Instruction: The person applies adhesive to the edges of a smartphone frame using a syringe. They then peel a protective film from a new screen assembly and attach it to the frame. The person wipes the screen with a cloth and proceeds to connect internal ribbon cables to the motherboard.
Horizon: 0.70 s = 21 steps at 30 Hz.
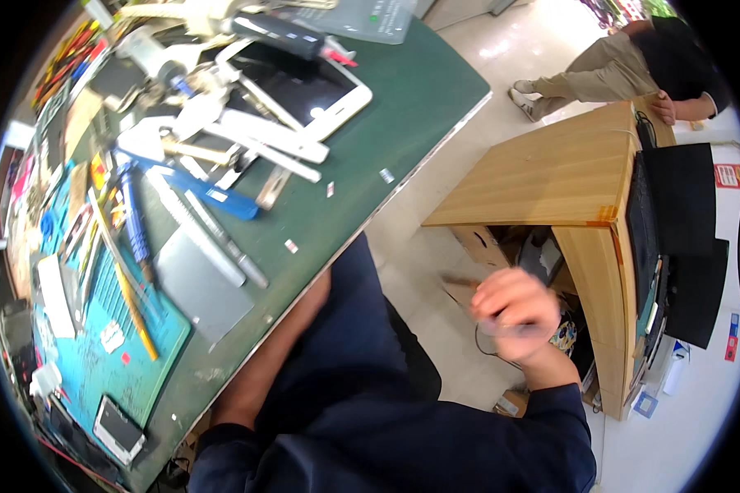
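Note:
My right hand is raised over the floor, between my lap and the wooden desk. Its fingers are curled in and smeared by motion. A small dark shape shows between them, too blurred to name. Of my left arm only the bare forearm is visible, running along the edge of the green-topped workbench; the hand itself is hidden beneath that edge. Closest to this edge on the bench lie a grey translucent sheet, a silver pen-like tool and a blue plastic pry tool.
A white-framed phone or tablet lies among heaped tools at the bench's far side. A teal mat holds a yellow-handled tool and a small phone part. Right stands a wooden desk with monitors; a person is behind it.

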Motion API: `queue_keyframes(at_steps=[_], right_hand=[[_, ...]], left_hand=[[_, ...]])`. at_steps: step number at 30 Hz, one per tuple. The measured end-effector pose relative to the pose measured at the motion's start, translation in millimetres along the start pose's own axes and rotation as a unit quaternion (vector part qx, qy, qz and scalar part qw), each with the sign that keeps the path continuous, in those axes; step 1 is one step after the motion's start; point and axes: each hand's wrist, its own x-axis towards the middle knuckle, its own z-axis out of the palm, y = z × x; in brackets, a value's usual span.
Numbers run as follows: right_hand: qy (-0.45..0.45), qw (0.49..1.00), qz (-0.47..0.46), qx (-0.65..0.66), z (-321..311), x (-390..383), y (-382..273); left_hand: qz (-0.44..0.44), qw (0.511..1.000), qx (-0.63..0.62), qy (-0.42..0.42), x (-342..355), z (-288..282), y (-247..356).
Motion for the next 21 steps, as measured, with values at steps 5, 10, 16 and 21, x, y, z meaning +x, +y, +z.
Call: queue_keyframes(at_steps=[5,10,16,21], right_hand=[[0.076,0.898,0.27,0.338,39,13,-12],[0.0,0.924,0.352,0.153,94,23,-48],[0.004,0.99,0.118,-0.07,118,16,-97],[-0.064,0.972,-0.047,-0.221,154,-5,-120]], left_hand=[[0.019,0.894,-0.437,-0.102,-48,-98,97],[-0.122,0.822,-0.545,-0.111,-57,-136,118],[-0.089,0.817,-0.561,0.106,-92,-177,131],[0.098,0.901,-0.353,0.231,-103,-216,155]])
